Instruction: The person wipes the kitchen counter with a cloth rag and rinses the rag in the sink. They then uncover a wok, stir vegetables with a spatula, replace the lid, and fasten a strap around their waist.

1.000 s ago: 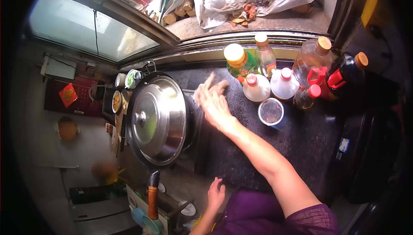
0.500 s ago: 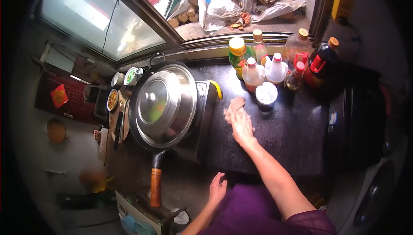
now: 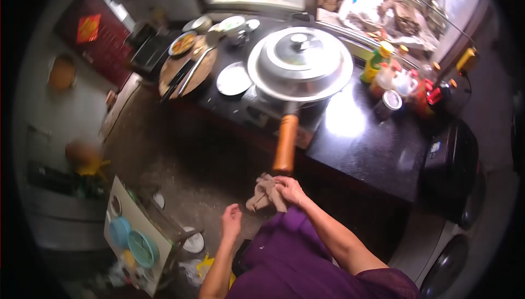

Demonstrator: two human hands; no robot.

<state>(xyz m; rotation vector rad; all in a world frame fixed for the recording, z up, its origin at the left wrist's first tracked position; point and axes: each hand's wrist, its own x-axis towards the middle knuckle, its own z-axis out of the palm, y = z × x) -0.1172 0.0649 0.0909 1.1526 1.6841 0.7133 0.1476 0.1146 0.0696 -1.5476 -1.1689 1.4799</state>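
My right hand (image 3: 291, 190) is closed on a crumpled beige-brown cloth (image 3: 264, 194), which hangs in front of my purple clothing, just below the pan's wooden handle (image 3: 285, 144). To its left my left hand (image 3: 231, 221) hovers over the floor, fingers loosely bent and apart, with nothing visible in it. Ahead of both hands, a pan with a domed metal lid (image 3: 299, 61) sits on the stove, its handle pointing toward me.
Left of the pan are a white plate (image 3: 233, 79) and a round cutting board (image 3: 203, 68) with a knife (image 3: 178, 80) and a bowl of food (image 3: 182, 43). Several bottles (image 3: 377, 64) and a lidded jar (image 3: 389, 103) line the right counter. A low table (image 3: 155, 228) with blue basins stands lower left.
My right hand has left the countertop with the cloth and come back toward my body. My left hand has shifted left. The view has turned left, showing more floor and the cutting board.
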